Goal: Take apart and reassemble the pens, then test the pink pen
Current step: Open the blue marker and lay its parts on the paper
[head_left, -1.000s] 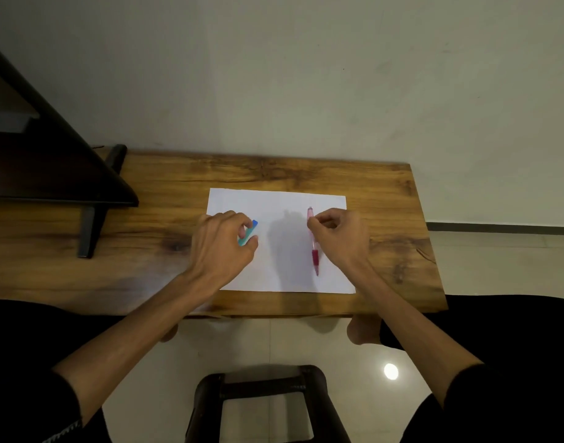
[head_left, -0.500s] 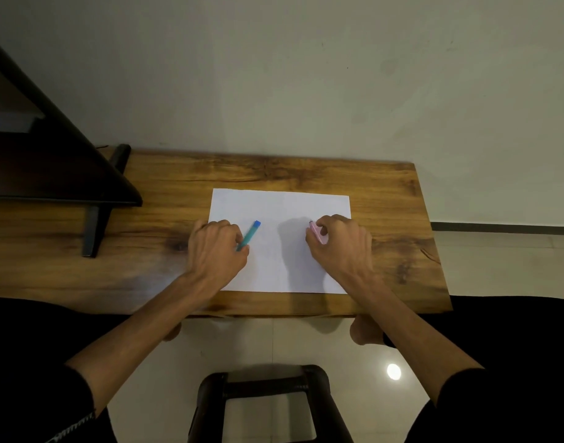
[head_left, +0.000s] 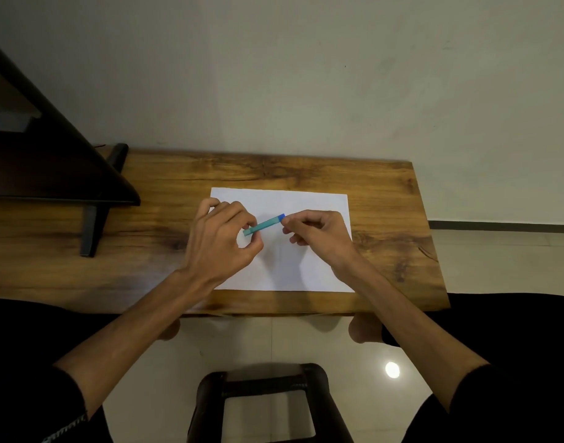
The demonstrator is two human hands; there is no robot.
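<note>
Head view: left hand [head_left: 221, 241] and right hand [head_left: 316, 233] each pinch an end of the teal pen [head_left: 264, 224] above the paper [head_left: 319, 203].

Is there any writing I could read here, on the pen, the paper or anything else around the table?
None can be read.
The blue pen, held between the left hand and right hand: no print shows on the part in view.
The white paper: blank where it shows.
The wooden table and the dark stool: no labels or signs visible.
</note>
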